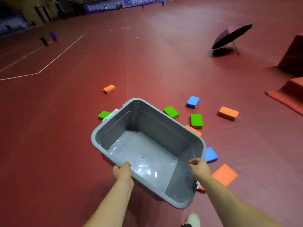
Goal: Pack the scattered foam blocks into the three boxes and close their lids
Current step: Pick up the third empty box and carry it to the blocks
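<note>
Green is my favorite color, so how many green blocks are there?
3. One green block pokes out left of the gray box, a second green block lies just beyond it, a third green block further right. The box may hide more.

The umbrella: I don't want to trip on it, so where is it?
In the head view the umbrella lies open on the floor at upper right, beyond the farther blue block and left of the red ramp.

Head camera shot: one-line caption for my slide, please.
Left hand and right hand grip the rim of an empty grey plastic box amid coloured foam blocks strewn on a red floor.
</note>
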